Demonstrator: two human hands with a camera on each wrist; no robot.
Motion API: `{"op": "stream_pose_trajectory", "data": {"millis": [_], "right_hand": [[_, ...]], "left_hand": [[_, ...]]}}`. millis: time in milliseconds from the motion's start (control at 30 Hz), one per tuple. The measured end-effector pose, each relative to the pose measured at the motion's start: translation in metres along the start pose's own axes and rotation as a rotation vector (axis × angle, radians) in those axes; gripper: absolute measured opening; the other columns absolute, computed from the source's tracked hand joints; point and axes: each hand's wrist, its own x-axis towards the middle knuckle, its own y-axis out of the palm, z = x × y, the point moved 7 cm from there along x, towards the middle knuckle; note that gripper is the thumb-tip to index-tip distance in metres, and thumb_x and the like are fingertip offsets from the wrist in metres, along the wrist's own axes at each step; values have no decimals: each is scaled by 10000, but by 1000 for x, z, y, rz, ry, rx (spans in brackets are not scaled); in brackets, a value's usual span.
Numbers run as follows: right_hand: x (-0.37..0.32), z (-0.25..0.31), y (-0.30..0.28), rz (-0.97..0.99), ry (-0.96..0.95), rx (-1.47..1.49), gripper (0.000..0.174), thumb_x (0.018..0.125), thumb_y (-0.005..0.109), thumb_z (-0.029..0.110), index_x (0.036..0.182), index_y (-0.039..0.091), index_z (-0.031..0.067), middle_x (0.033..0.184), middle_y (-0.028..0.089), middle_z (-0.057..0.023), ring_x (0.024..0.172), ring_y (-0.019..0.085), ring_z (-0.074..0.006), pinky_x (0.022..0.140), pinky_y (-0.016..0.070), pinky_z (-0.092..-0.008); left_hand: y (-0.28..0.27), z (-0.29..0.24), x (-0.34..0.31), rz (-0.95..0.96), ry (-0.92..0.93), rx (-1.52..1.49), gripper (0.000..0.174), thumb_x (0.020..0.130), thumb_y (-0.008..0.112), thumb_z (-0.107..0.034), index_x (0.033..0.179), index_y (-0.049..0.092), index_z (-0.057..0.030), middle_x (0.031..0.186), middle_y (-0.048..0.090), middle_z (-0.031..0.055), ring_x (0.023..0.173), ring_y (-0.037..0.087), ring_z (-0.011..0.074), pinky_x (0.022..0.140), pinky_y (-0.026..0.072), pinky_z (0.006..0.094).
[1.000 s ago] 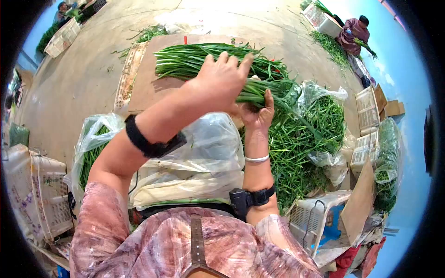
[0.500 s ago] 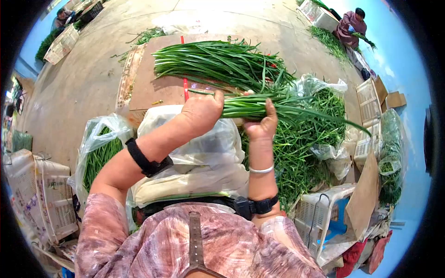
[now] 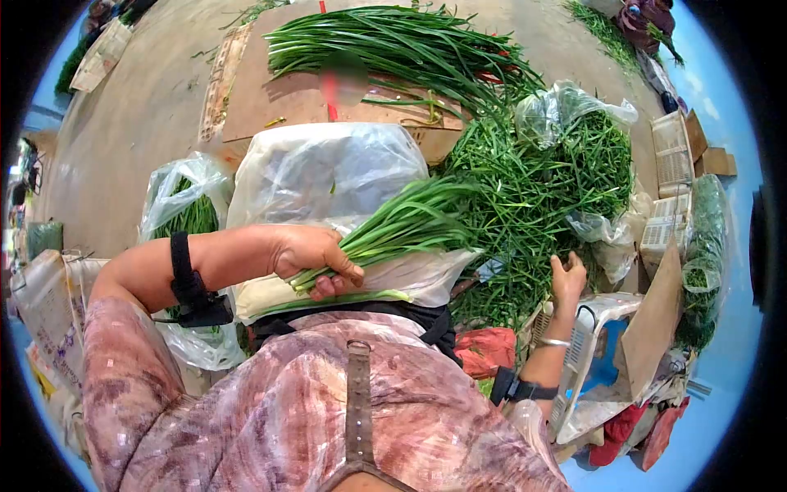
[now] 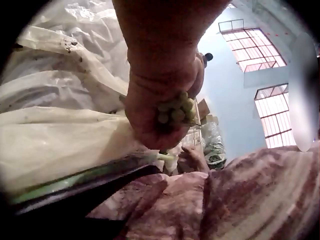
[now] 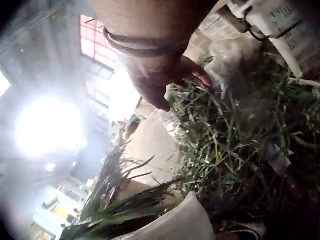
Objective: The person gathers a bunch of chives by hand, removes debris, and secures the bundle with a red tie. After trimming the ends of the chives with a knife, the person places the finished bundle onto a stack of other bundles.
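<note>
My left hand [image 3: 316, 258] grips a bunch of garlic chives [image 3: 410, 217] near its stem ends, low over the plastic-covered lap. The leaves fan out to the right, toward a heap of loose chives [image 3: 541, 180]. In the left wrist view, pale cut stem ends [image 4: 176, 111] poke out of the curled fist. My right hand [image 3: 568, 279] is at the right edge of the heap, fingers loosely bent and holding nothing. From the right wrist view, the same hand [image 5: 162, 82] hangs beside the greens. A larger pile of chives [image 3: 393, 49] lies on the board ahead.
The board [image 3: 246, 107] has a red strip across it. A plastic bag of chives [image 3: 193, 197] stands on the left. At right are a white crate [image 3: 574, 344], a leaning cardboard panel [image 3: 656, 316] and a bagged bundle of greens [image 3: 701, 279]. Another person [image 3: 648, 20] sits far right.
The bunch has come from near the board down to the lap, now in my left hand alone. My right hand has let go of it and moved right and toward the body.
</note>
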Motion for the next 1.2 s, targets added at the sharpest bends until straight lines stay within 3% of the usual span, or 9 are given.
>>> {"op": "stream_pose_trajectory", "data": {"millis": [133,233,433,567,833,900,967,1100,1200], "right_hand": [[-162,242,-19,292,-935,127,628,678,705,119,1246,469,-10,1224,526,-173,1121,522,-301,947,418,-359],[-260,315,27,626,-1538,128,832,624,776,229,1324,383,11,1338,420,-182,1268,374,-312,1054,293,-400],[-293,334,109,665,-1739,-175,901,613,759,286,1364,312,68,1169,533,-119,1118,501,-260,1020,274,-497],[-278,338,117,598,-1732,-1,549,643,691,177,1148,509,65,849,605,-72,813,603,-257,828,443,-433],[-239,430,70,318,-1853,-441,108,731,518,61,833,484,68,667,526,-84,604,577,-259,519,461,-380],[-210,476,67,207,-1828,-498,127,726,552,88,820,470,66,676,538,-109,609,582,-294,534,476,-409],[-178,520,75,123,-1750,-603,175,731,589,114,835,465,47,725,568,-142,653,597,-336,564,485,-419],[-133,592,137,52,-1664,-705,233,740,613,94,905,466,19,840,599,-196,782,609,-374,653,490,-462],[-108,620,201,87,-1632,-653,266,705,590,66,943,475,27,842,588,-211,815,589,-387,683,475,-472]], "left_hand": [[9,3,3,96,-52,-203,154,920,500,-163,842,477,-32,630,443,5,475,390,70,438,361,247],[13,3,0,95,-73,-223,154,928,484,-170,865,476,-30,634,447,2,485,390,68,453,363,242],[17,14,-37,276,-47,-265,141,893,515,-116,930,508,19,620,449,31,456,389,81,442,338,248],[14,11,-54,317,50,-309,141,888,521,-107,922,508,28,618,458,39,450,395,84,438,341,249],[-15,-91,-81,284,417,236,288,872,569,-249,1010,531,0,763,598,120,608,586,191,547,480,302],[-80,-169,-112,-428,1245,1261,416,877,526,-413,1078,540,-49,892,611,124,807,608,237,661,490,331],[-148,-202,-146,-388,1201,375,555,846,467,-579,1135,539,-111,1033,596,97,946,586,236,738,477,357],[-244,-224,-232,-957,1531,213,836,789,348,-744,1357,364,-131,1271,495,86,1199,431,211,964,336,426],[-287,-236,-222,-996,1514,44,972,749,268,-805,1423,215,-106,1440,287,108,1342,238,209,1063,196,433]]}}
